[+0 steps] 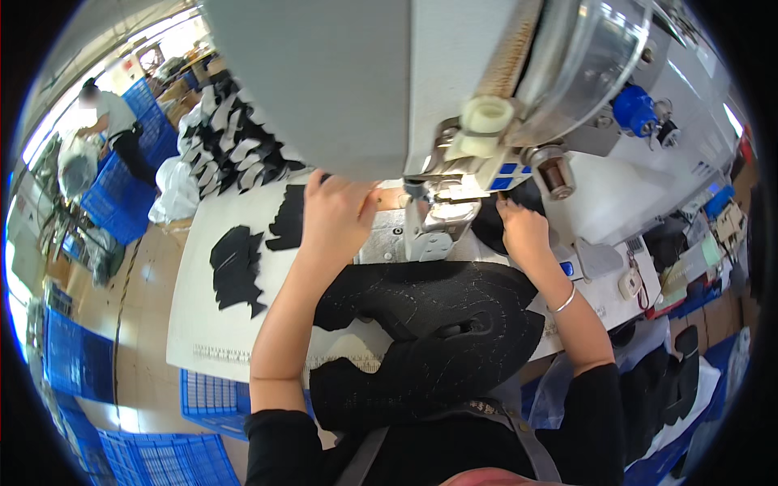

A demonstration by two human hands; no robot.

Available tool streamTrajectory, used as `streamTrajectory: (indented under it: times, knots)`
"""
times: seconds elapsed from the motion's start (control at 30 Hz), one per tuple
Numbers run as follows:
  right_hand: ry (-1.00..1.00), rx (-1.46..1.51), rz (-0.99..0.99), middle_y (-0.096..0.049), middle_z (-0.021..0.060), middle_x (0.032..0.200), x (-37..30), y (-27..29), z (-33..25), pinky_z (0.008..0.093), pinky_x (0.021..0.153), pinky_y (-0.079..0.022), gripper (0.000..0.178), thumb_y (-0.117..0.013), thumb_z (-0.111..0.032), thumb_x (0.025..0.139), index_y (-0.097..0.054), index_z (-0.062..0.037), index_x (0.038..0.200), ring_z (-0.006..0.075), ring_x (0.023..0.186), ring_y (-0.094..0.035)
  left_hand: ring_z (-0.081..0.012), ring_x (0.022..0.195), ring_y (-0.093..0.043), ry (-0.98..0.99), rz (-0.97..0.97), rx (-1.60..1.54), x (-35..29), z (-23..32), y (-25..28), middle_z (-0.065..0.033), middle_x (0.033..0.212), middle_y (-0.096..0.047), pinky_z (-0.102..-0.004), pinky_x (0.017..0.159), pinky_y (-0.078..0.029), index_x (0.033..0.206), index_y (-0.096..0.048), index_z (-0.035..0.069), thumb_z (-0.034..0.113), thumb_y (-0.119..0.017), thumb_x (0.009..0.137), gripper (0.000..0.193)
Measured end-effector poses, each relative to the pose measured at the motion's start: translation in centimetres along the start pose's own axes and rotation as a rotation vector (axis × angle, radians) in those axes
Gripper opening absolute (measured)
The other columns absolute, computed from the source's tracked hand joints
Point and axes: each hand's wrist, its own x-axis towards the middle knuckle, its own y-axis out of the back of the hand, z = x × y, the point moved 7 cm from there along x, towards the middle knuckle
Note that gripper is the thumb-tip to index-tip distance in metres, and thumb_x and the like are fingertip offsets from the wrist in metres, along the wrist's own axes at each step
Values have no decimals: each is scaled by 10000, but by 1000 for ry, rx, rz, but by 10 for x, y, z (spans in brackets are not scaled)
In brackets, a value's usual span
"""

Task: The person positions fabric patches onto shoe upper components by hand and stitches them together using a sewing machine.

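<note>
A sewing machine head point(442, 215) with a lit needle area stands in front of me. My left hand point(336, 215) is to the left of the needle, fingers curled over a dark thing that mostly hides behind them. A tan strip point(391, 199) lies between that hand and the presser foot. On the right, my right hand point(523, 227) has its fingers bent down on a black fabric piece point(489, 223) beside the needle. A large black padded piece with stitch lines point(429, 304) drapes over the table's front edge toward my lap.
Jagged black pieces point(235, 267) lie on the white table point(190, 324) at the left. Beyond is a heap of black and white cut pieces point(235, 150). Blue crates point(166, 458) stand on the floor. A person point(117, 125) stands at the far left. Black pieces point(664, 381) hang at right.
</note>
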Motion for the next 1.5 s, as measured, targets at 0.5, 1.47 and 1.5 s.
streamTrajectory:
  times: [0.5,1.47,1.5]
  knots:
    - [282,747,-504,-474,201,1384,-76,71,-61,389,1066,-355,797,-818,-240,678,-458,13,1344,345,1281,-455,-250,753,-622,750,-822,266,-195,-220,118,-102,772,-649,-354,677,-494,858,-633,54,61,-840,584,343]
    - [149,1038,-208,-682,124,782,-29,128,-69,272,624,-473,162,-684,-49,798,-658,15,944,154,667,-637,-103,832,-588,475,-739,-634,-40,-15,75,-40,997,-621,-246,703,-504,958,-676,32,68,-630,878,99]
    - [211,1051,-215,-677,138,778,-20,126,-82,274,623,-477,164,-675,-40,802,-659,16,955,173,655,-639,-139,818,-596,367,-665,-645,-40,3,69,-61,998,-613,-269,721,-502,918,-664,22,101,-660,862,97]
